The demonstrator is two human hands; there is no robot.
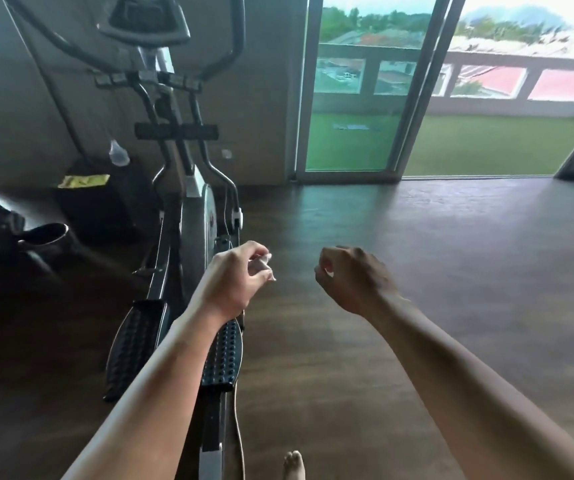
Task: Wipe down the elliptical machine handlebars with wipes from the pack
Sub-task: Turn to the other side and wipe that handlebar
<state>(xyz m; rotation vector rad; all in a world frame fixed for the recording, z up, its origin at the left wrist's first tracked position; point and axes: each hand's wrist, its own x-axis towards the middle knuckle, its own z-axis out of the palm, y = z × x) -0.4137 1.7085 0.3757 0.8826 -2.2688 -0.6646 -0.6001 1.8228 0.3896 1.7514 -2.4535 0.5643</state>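
Presently, left hand (233, 282): fingertips pinch a small crumpled white wipe (261, 266), held low beside the elliptical machine (192, 202)
Right hand (351, 278): fingers curled with nothing visible in them; it sits apart from the left hand, over the floor (417, 271)
Handlebars (238, 39): dark curved bars high at the far end of the machine, well apart from both hands and not yet touched by the wipe
Pack: not in view, so a fresh wipe may not be within easy reach
Risk, dropped wipe: the grip is only at the fingertips on a tiny wad; a slip during the reach upward would likely land it on the floor and dirty it
Risk, poor coverage: bunched up like this, the wipe offers little surface; the bars would probably be streaked rather than cleaned unless it is spread open
Risk, moving bars: pressing on a swing arm could set it and the pedals (223, 355) moving, so the wipe skids off or the person loses balance
Risk, footing: a bare foot (294, 465) stands just beside a thin pale cord (238, 420) running along the machine; a step forward could snag it
Risk, console (147, 19): it sits between the bars; a wet wipe straying there might dampen it
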